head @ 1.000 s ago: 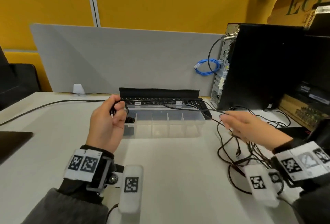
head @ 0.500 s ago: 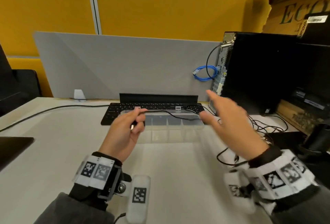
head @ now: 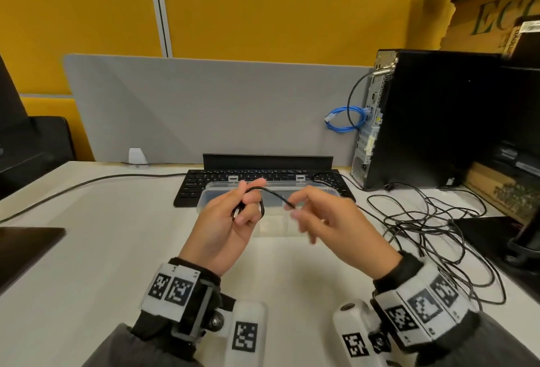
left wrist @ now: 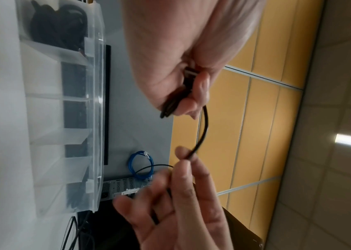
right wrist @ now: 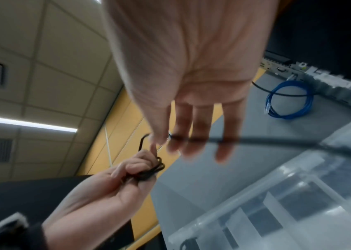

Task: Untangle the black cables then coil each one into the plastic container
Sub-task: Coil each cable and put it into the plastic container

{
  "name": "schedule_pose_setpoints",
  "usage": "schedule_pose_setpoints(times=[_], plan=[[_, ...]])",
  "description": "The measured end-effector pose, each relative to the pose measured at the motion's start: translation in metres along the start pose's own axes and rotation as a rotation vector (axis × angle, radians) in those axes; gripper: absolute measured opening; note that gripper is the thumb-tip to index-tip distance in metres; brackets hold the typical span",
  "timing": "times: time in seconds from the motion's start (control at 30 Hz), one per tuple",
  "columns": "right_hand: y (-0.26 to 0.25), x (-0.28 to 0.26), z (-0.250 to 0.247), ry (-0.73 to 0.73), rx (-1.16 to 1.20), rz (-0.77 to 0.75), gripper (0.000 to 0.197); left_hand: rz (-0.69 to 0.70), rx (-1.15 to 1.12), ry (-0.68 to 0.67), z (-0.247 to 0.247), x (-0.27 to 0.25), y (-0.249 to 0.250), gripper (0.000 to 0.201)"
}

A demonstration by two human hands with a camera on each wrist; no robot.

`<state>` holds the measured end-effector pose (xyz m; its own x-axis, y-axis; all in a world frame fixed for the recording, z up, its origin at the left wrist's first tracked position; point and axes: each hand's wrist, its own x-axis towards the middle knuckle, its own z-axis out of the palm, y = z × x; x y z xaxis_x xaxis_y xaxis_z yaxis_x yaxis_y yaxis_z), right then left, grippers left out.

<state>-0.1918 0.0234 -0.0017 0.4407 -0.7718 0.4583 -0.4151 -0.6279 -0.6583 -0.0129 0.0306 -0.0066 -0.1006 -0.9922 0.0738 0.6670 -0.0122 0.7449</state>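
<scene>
- Head view shows my left hand (head: 226, 224) curled tight around a small bunch of black cable (head: 270, 192) loops, with a plug end poking out by my palm.
- My right hand (head: 330, 224) pinches the same cable between thumb and first finger; the other fingers (right wrist: 223, 148) are spread out straight.
- Just past my fingers sits the plastic container (head: 327, 191), one end part holding a dark coil.
- Off to the right of my right hand lies the tangled pile of cables (head: 438, 229).
- Behind the box is a keyboard (head: 193, 188).
</scene>
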Motion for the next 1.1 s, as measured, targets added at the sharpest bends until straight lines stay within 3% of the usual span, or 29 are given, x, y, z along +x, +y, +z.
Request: schedule_pose_setpoints(times=[0.1, 0.17, 0.2, 0.27, 0.37, 0.43, 0.47, 0.53, 0.6, 0.67, 0.73, 0.8, 0.83, 0.9, 0.97, 1.03, 1.1], plan=[[0.001, 0.007, -0.004, 0.420, -0.045, -0.138, 0.014, -0.097, 0.110, -0.106, 0.005, -0.007, -0.002, 0.038], [0.004, 0.013, -0.004, 0.439, -0.122, -0.122, 0.016, -0.187, 0.187, -0.235, 0.011, -0.015, -0.004, 0.039], [0.007, 0.015, -0.002, 0.337, -0.192, -0.060, 0.018, -0.187, 0.181, -0.278, 0.013, -0.017, -0.004, 0.036], [0.012, 0.009, 0.007, -0.006, -0.362, 0.096, 0.023, -0.101, 0.092, -0.241, 0.013, -0.017, -0.001, 0.029], [0.005, -0.013, 0.022, -0.412, -0.475, 0.104, 0.031, 0.063, -0.017, -0.127, 0.010, -0.009, -0.001, 0.030], [-0.009, -0.029, 0.029, -0.532, -0.517, 0.036, 0.032, 0.128, 0.025, -0.080, 0.007, -0.003, -0.003, 0.027], [-0.017, -0.033, 0.027, -0.523, -0.552, 0.008, 0.033, 0.148, 0.108, -0.047, 0.005, -0.001, -0.005, 0.025], [-0.029, -0.030, 0.012, -0.363, -0.555, -0.022, 0.040, 0.160, 0.372, 0.008, 0.001, 0.000, -0.007, 0.022], [-0.030, -0.017, -0.011, -0.053, -0.425, -0.066, 0.043, 0.088, 0.629, -0.015, 0.001, -0.002, -0.006, 0.025], [-0.021, -0.001, -0.031, 0.196, -0.229, -0.074, 0.023, -0.012, 0.700, -0.159, 0.006, -0.008, -0.007, 0.034], [-0.011, 0.013, -0.034, 0.228, -0.142, -0.034, 0.011, -0.083, 0.623, -0.315, 0.013, -0.016, -0.006, 0.039], [-0.001, 0.017, -0.023, 0.046, -0.228, 0.048, 0.023, -0.101, 0.483, -0.387, 0.019, -0.022, -0.005, 0.038], [0.003, 0.014, -0.015, -0.085, -0.330, 0.086, 0.036, -0.074, 0.397, -0.358, 0.022, -0.022, -0.005, 0.037], [0.007, 0.003, -0.001, -0.354, -0.557, 0.135, 0.045, 0.013, 0.212, -0.213, 0.024, -0.019, -0.005, 0.037], [0.003, -0.012, 0.011, -0.566, -0.613, 0.121, 0.038, 0.104, 0.110, -0.098, 0.018, -0.012, -0.005, 0.038], [-0.010, -0.023, 0.014, -0.662, -0.576, 0.059, 0.032, 0.157, 0.184, -0.015, 0.010, -0.003, -0.006, 0.037], [-0.025, -0.022, 0.005, -0.575, -0.533, -0.011, 0.025, 0.143, 0.343, 0.056, 0.006, 0.000, -0.008, 0.039]])
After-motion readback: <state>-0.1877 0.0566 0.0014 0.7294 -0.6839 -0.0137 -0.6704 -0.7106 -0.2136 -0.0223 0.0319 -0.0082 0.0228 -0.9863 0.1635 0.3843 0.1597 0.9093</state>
